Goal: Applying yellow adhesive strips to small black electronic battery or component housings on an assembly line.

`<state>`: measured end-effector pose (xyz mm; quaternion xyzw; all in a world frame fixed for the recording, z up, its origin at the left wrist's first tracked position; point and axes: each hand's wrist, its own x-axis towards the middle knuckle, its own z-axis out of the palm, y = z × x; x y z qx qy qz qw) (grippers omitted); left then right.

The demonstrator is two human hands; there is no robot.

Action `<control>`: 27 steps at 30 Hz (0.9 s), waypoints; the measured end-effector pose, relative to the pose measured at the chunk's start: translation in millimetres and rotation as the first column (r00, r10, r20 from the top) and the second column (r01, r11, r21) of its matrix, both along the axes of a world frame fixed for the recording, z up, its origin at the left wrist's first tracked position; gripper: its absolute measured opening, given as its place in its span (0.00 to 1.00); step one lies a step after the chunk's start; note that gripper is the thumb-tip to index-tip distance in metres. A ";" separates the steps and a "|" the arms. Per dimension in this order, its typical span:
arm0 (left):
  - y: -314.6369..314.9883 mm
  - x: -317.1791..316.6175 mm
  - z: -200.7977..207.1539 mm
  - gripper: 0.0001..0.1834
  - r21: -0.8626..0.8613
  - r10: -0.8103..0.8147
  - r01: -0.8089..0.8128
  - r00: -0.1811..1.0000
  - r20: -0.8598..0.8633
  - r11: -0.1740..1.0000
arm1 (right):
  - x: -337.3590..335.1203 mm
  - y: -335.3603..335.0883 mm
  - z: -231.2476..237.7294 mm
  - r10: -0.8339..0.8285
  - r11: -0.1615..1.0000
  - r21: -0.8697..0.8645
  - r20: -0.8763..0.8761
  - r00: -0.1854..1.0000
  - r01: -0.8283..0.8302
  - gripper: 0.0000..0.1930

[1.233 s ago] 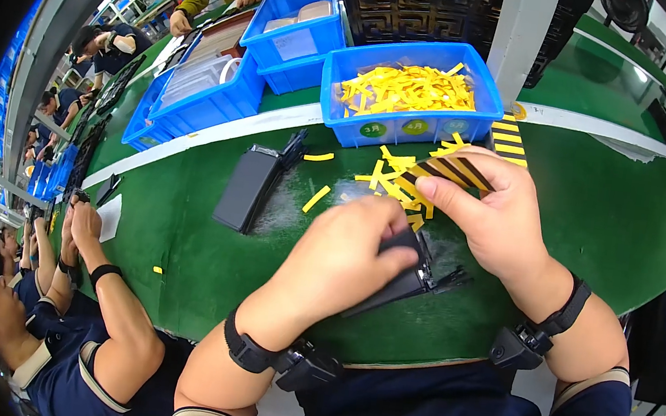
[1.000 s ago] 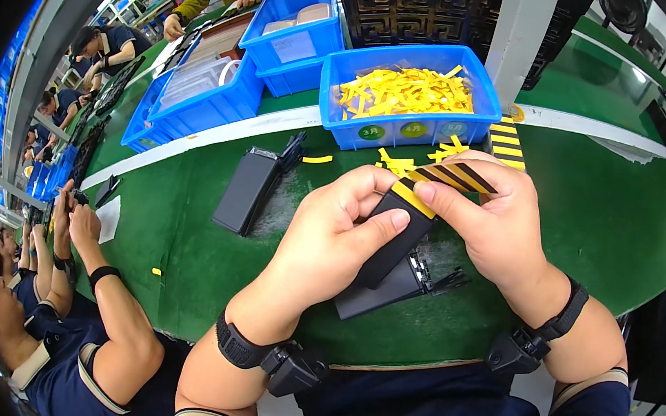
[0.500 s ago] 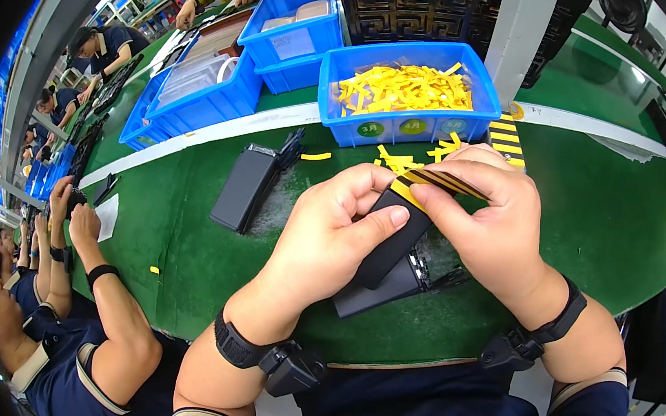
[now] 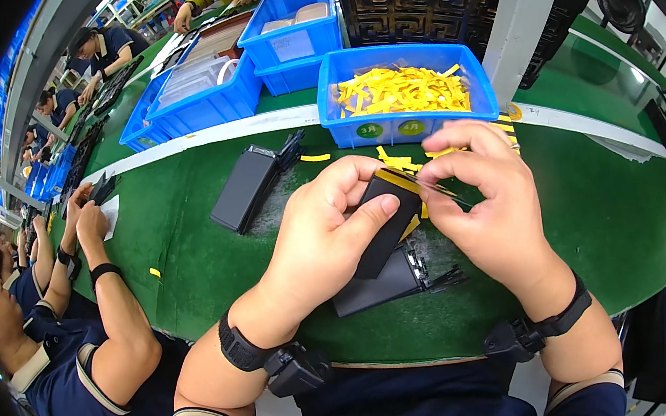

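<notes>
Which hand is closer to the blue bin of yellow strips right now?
Right. The right hand is just below the front wall of the blue bin of yellow strips, pinching a strip. The left hand sits lower and further from it, gripping a black block.

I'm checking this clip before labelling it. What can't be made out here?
- Head view: the black part is mostly covered by the left hand.
- The yellow strip end is hidden under the right hand.
- Stickers on the blue bin: too small.
- Black pieces beneath: partly covered by both hands.
</notes>
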<state>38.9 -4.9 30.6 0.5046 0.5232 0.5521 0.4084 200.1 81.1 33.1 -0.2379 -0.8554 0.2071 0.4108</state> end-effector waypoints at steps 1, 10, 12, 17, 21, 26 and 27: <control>0.6 0.0 1.1 0.12 -0.047 -0.036 0.035 0.999 -0.008 0.998 | -2.3 -2.6 4.0 -0.053 0.982 0.180 -0.043 0.998 0.060 0.10; 0.9 0.4 0.2 0.11 -0.055 -0.063 0.071 0.988 0.143 0.996 | 3.9 0.7 8.3 -0.062 0.947 0.301 -0.167 0.984 0.110 0.10; 3.5 -0.9 -3.0 0.10 0.045 -0.110 0.101 0.934 0.338 0.994 | 1.8 -12.1 10.3 0.050 0.954 0.299 -0.091 0.995 -0.021 0.11; 3.0 1.7 -3.3 0.11 0.127 -0.113 0.068 0.911 0.397 0.990 | -2.7 -13.2 1.9 -0.024 0.954 0.296 -0.077 0.997 0.046 0.12; -0.2 0.2 -6.4 0.17 0.172 0.036 -0.005 0.983 -0.178 0.985 | -0.3 -11.4 6.0 0.027 0.969 0.246 -0.063 0.998 -0.011 0.11; -2.0 4.3 -2.8 0.19 0.250 0.003 0.037 0.988 -0.155 0.967 | -1.6 -14.7 11.7 0.069 0.949 0.311 -0.081 0.994 -0.040 0.12; -2.3 4.0 -2.7 0.18 0.250 -0.014 0.040 0.994 -0.104 0.968 | -2.5 -15.4 11.4 0.071 0.935 0.352 -0.103 0.992 -0.030 0.12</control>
